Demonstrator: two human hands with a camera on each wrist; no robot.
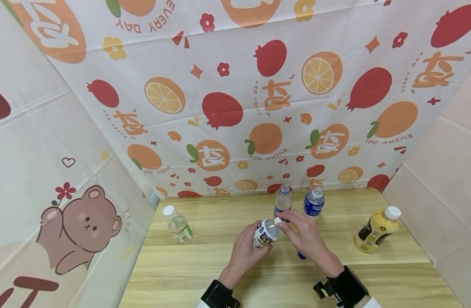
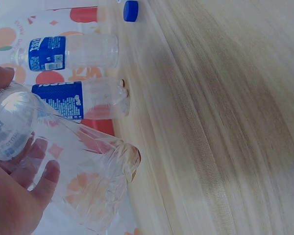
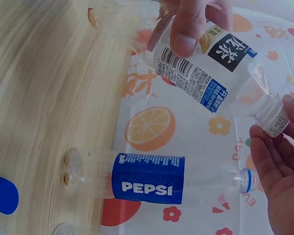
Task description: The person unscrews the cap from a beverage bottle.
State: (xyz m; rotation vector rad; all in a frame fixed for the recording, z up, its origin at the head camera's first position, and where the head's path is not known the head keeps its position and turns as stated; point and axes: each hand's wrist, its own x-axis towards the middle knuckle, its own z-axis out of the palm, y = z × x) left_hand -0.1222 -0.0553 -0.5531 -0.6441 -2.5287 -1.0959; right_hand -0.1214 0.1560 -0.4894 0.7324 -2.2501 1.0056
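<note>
My left hand grips a clear plastic tea bottle around its white label. The bottle tilts with its neck toward my right hand, whose thumb and fingers pinch the white cap at the mouth. In the left wrist view the bottle's clear lower part looks empty and creased. Just behind the hands stands an uncapped Pepsi bottle with a blue label. Another uncapped, blue-labelled bottle is to its right. A loose blue cap lies on the wooden table, partly hidden by my right hand in the head view.
On the table's left side stands a clear bottle with a white cap and green label. A yellow bottle with a white cap and dark label is at the right. A fruit-print cloth hangs along the table's back edge.
</note>
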